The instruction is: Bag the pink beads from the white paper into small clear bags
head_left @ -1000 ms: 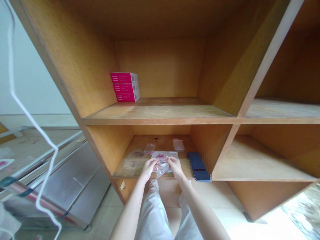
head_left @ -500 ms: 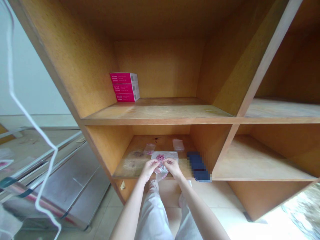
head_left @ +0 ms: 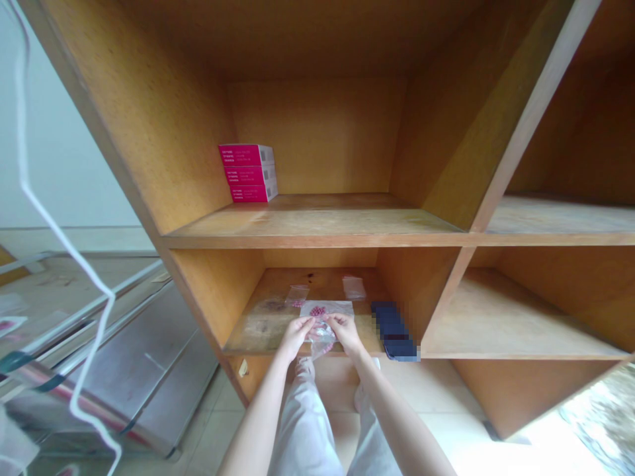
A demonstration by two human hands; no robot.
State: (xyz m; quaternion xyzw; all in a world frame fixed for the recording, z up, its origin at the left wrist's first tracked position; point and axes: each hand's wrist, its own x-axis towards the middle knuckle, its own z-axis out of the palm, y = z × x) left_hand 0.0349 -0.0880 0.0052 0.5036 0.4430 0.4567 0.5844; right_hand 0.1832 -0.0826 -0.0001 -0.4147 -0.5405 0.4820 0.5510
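Observation:
My left hand (head_left: 299,332) and my right hand (head_left: 343,330) meet over the lower shelf, fingers pinched at the upper edge of a clear plastic bag (head_left: 322,335). The bag hangs over the shelf's front edge, with small pink-red beads showing in its lower part. Just beyond my fingertips, a pile of pink-red beads (head_left: 318,311) rests on a white sheet (head_left: 342,306). To the left behind it lies a small clear bag (head_left: 297,293) with some beads at its near end. Another flat clear bag (head_left: 354,287) is at the back right.
Three pink boxes (head_left: 247,175) are stacked on the upper shelf. A dark blue item (head_left: 391,327), partly pixelated, lies at the lower shelf's right. Wooden walls (head_left: 421,284) enclose the compartment. A white cable (head_left: 64,238) hangs at left beside a metal-framed panel (head_left: 133,357).
My fingertips have moved slightly apart, my right hand a little to the right. The bag between them looks more spread out. Beads and boxes stay put.

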